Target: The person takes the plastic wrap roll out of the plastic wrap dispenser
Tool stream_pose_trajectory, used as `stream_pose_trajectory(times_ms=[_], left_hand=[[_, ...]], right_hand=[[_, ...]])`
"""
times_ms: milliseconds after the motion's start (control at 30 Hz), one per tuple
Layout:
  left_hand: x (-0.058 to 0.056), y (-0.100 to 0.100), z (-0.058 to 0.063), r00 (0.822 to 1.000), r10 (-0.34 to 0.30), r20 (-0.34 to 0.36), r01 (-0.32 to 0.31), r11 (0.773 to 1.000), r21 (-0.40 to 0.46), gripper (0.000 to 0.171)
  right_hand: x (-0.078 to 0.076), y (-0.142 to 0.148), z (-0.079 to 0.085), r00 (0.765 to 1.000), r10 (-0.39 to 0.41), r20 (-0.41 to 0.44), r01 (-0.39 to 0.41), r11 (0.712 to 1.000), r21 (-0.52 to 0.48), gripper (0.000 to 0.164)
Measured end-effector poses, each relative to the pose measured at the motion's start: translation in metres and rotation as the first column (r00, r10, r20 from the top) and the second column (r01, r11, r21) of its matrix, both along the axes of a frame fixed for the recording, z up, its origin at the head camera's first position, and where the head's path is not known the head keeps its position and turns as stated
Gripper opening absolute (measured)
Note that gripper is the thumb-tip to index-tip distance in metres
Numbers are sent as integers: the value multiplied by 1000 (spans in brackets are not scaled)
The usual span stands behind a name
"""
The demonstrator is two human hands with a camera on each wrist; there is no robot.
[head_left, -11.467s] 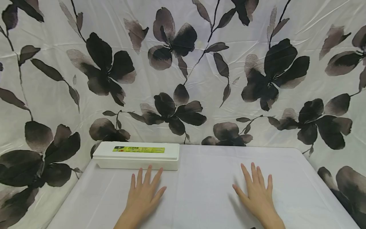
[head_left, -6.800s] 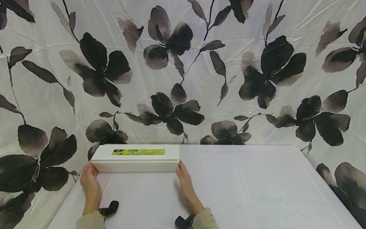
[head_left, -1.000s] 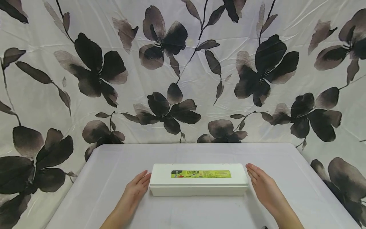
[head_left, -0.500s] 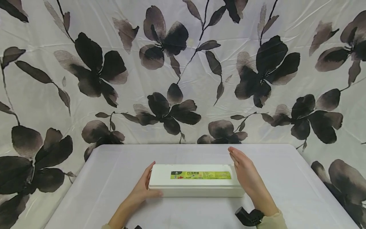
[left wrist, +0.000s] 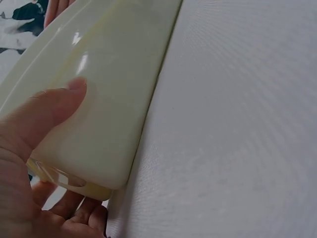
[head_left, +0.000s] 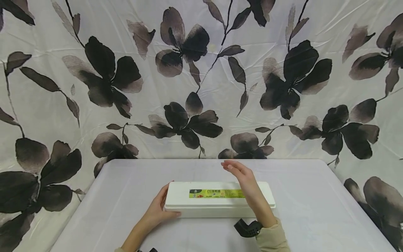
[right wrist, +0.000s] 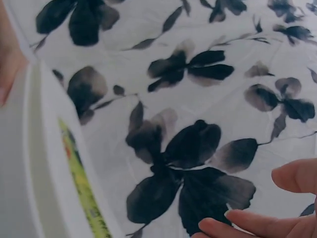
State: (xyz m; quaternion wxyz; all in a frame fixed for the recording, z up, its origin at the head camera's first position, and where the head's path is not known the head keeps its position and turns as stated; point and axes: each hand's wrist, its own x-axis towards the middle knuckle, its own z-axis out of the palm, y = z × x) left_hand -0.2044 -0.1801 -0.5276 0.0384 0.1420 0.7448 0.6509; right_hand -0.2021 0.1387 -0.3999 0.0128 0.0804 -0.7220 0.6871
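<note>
A long white cling film box (head_left: 214,204) with a yellow-green label (head_left: 215,193) lies on the table, its lid on. My left hand (head_left: 157,206) grips the box's left end. In the left wrist view the thumb (left wrist: 62,104) presses on the long front side, while the other fingers (left wrist: 86,213) curl round the end. My right hand (head_left: 249,183) hovers over the right part of the lid, hiding the label's right end in the head view. Its fingers are loosely extended toward the back left, and nothing is in it.
The table (head_left: 315,210) wears a smooth white cover. Behind it hangs a white cloth (head_left: 239,21) printed with dark flowers. A black wrist device (head_left: 248,229) sits at my right sleeve (head_left: 272,236).
The box, earlier at the back left, has come to the front middle. My left hand now grips its left end. My right hand has moved left from the right end to above the lid.
</note>
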Motion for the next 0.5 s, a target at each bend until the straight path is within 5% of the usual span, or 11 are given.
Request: stream_pose_trajectory(times_ms=[333, 500], left_hand=[[1, 1, 2, 999, 41, -2, -41, 999, -12, 109], [1, 1, 1, 999, 40, -1, -40, 999, -21, 109]], right_hand=[[-11, -11, -28, 971, 39, -237, 39, 947, 318, 28], [-12, -10, -35, 969, 135, -209, -36, 907, 419, 33]])
